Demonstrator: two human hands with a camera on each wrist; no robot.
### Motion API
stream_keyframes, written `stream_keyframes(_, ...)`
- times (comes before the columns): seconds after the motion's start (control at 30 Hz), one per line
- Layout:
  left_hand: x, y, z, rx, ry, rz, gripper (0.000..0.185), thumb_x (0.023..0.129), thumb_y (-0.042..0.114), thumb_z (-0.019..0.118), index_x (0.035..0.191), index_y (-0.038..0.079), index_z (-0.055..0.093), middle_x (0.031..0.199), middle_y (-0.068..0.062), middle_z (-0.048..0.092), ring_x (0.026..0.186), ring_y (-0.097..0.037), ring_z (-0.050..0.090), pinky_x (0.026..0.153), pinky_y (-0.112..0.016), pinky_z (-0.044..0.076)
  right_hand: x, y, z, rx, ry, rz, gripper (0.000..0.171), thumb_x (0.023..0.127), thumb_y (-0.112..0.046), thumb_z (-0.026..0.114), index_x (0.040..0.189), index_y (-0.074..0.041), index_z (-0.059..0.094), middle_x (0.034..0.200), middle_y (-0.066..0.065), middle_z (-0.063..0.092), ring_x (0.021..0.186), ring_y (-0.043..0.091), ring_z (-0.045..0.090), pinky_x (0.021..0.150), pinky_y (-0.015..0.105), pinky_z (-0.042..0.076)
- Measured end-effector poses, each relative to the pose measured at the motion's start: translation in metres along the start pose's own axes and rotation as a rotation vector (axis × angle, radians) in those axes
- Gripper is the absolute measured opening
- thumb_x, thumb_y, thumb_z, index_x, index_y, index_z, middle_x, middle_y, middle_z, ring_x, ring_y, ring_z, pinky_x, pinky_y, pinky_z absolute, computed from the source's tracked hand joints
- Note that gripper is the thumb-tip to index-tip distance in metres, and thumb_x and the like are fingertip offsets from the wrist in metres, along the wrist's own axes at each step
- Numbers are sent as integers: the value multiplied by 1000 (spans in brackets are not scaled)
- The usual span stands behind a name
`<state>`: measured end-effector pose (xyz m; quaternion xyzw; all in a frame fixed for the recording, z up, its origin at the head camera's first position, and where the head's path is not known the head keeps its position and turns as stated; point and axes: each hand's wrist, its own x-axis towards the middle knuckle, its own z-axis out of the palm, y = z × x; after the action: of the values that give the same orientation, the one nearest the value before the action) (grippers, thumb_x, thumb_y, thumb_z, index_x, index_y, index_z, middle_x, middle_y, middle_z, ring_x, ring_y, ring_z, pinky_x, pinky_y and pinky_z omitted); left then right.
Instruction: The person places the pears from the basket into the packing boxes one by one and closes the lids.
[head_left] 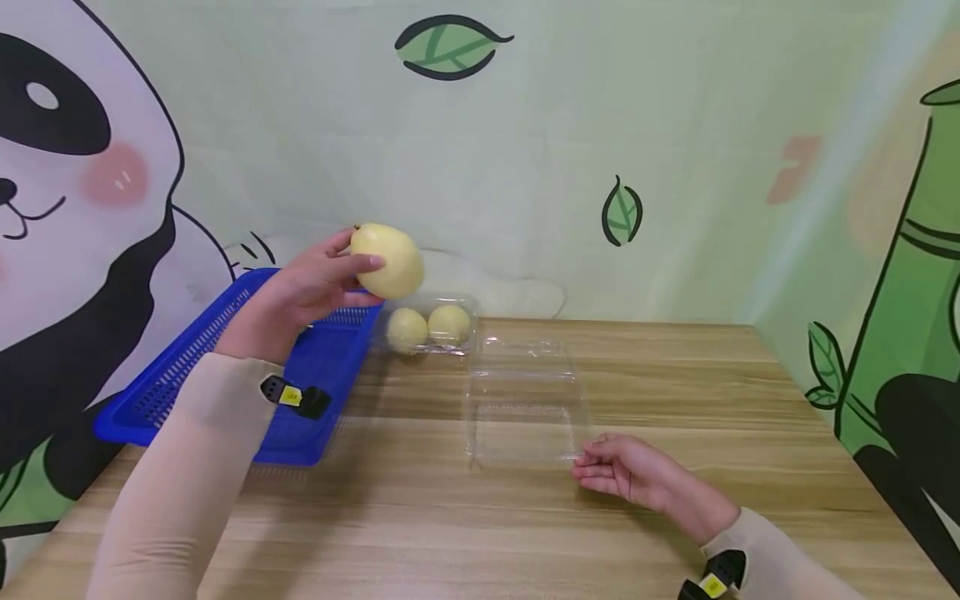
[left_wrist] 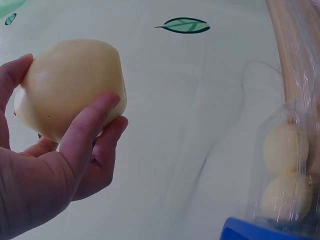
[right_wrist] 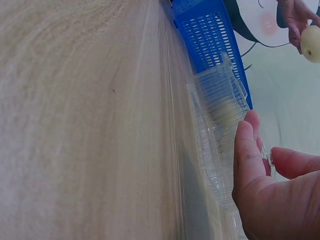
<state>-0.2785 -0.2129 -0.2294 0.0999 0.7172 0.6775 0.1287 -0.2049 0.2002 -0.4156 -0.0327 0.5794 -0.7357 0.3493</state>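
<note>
Nearest the head camera, two pale sleeves are seen reaching over a wooden table (head_left: 675, 533), each wrist fitted with a small black and yellow device. At the lower right, the right hand (head_left: 637, 471) is rested on the wood with relaxed, nearly straight fingers, their tips placed against the near corner of an open clear plastic box (head_left: 525, 400); nothing is gripped by it. Further back on the left, the left hand (head_left: 311, 287) is raised above a blue basket (head_left: 195, 367), and a pale yellow pear (head_left: 388, 260) is clasped in it, thumb across the front and fingers curled behind, as shown plainly in the left wrist view. The pear is held in the air, just above the gap between the basket and the clear box. Two more pears (head_left: 427, 327) are seen lying in the far half of the box, behind its empty near tray. Behind the table, a wall printed with a panda (head_left: 75, 167) and green leaves is visible. Several risks can be judged from this. The pear is smooth and rounded, so it could be let slip from a loose clasp and be bruised on the wood. The box is thin and light, so it could be pushed away or tipped if fruit is set down hard while only fingertips are steadying it.
</note>
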Motion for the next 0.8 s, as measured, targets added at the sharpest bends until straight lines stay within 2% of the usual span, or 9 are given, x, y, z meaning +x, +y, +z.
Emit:
stream_keyframes(0.27,6,-6,18,11,-39,14,53,106,11,49,155,12,28,132,-9,48,98,-9,69,77,-23,63,0,1,1,-1,10,8,19,107,-6,40,98,-9,57,88,-3,72,86,7,74,85,20,61)
stream_keyframes(0.57,18,-15,40,21,-77,-12,63,105,10,48,161,9,20,140,-14,45,98,-8,67,77,-21,62,1,1,1,-1,15,10,19,107,-7,40,99,-9,57,88,-2,72,86,7,74,85,20,61)
stream_keyframes(0.8,29,-24,57,11,-117,-34,64,102,8,48,161,7,22,137,-16,48,97,-12,65,77,-21,61,2,1,-1,3,8,5,20,108,-7,40,100,-10,58,89,-3,72,86,7,74,85,20,61)
